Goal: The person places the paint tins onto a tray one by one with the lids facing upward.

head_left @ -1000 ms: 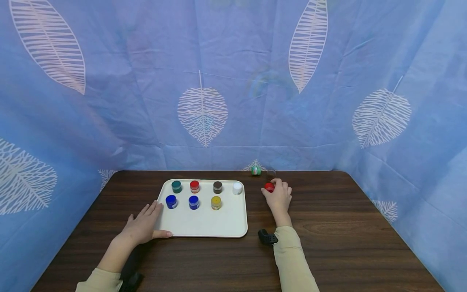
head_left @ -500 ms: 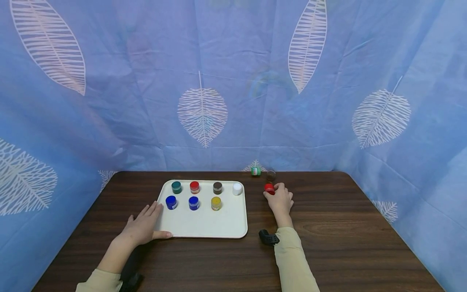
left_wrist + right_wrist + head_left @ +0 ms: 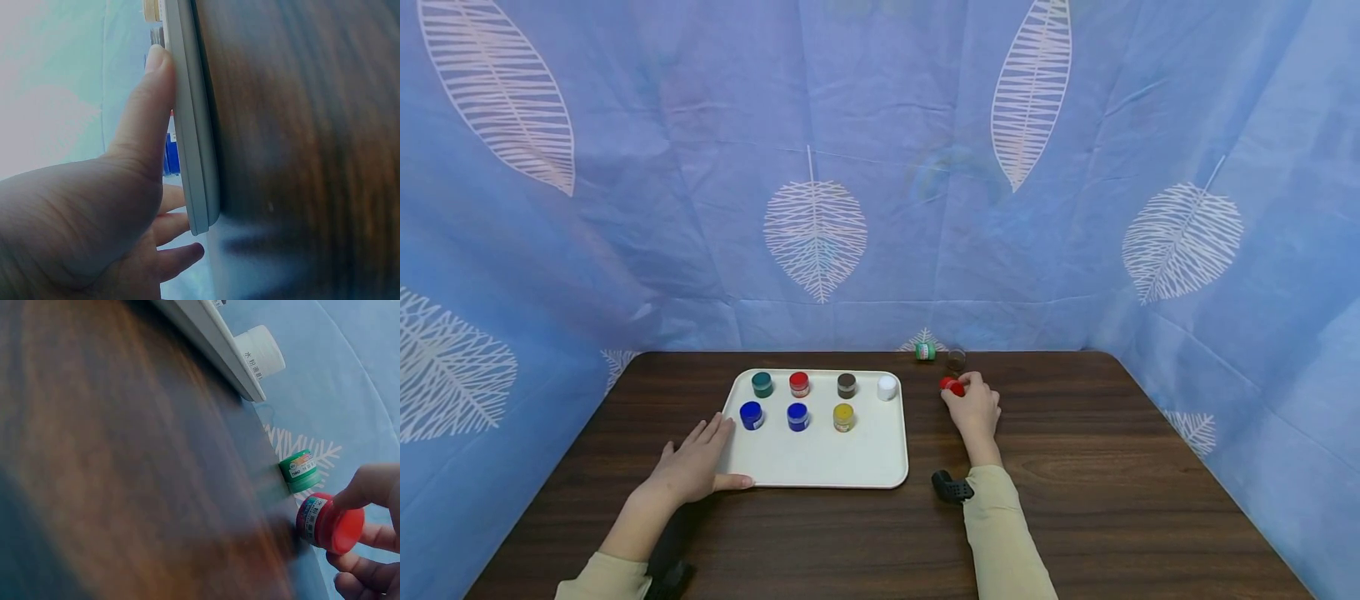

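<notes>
My left hand [image 3: 688, 467] rests against the left corner of the white tray [image 3: 820, 467], fingers spread at its left side. Its thumb [image 3: 142, 119] lies straight along the front rim. On the tray stand paint jars in two rows: dark green [image 3: 762, 384], red [image 3: 799, 384], brown [image 3: 846, 385] and white [image 3: 887, 387] behind, two blue [image 3: 797, 417] and a yellow [image 3: 843, 417] in front. Right of the tray, my right hand [image 3: 976, 412] pinches another red paint jar [image 3: 312, 520] between thumb and fingers. The jar is tilted, its label showing in the right wrist view.
Near the table's far edge a green jar [image 3: 925, 351] lies on its side, with a dark brown jar [image 3: 956, 359] just beyond the right hand. A blue leaf-print cloth [image 3: 880, 250] hangs behind the dark wooden table [image 3: 1075, 467].
The red jar in my right hand goes from upright half a second ago to tilted now. My right hand has shifted only slightly; the left hand and tray stay put.
</notes>
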The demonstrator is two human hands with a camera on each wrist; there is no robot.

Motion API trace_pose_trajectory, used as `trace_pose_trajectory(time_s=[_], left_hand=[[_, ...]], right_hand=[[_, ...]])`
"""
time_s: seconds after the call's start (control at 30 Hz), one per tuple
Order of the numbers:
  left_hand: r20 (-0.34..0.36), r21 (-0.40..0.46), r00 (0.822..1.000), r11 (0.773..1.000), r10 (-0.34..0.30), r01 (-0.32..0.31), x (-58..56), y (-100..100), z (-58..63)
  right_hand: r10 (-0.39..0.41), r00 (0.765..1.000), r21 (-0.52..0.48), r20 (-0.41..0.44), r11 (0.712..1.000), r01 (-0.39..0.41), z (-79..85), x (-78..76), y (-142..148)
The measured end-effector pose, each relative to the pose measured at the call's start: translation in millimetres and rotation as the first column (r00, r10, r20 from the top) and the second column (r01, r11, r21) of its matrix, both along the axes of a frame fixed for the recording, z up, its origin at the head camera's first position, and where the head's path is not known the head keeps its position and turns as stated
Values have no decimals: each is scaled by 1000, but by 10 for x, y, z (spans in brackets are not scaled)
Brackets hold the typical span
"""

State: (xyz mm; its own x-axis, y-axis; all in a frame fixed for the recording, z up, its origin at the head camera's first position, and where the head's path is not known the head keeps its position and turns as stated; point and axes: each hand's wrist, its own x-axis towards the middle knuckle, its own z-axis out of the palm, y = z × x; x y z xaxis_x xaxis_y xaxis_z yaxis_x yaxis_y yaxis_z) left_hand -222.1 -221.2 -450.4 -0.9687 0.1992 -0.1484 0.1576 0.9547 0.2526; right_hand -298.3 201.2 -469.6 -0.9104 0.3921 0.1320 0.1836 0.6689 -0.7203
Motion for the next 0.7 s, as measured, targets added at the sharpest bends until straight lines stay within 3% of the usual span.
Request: trace_pose_trajectory(time_s=[0.37, 0.7], left_hand=[[10, 8, 1000, 1000, -2, 2, 2, -1, 12], [-1, 21, 1000, 1000, -3, 3, 18, 3, 18]], right_hand=[[76, 988, 31, -137, 997, -72, 100, -19, -148], [218, 949, 91, -229, 975, -202, 204, 21, -322]])
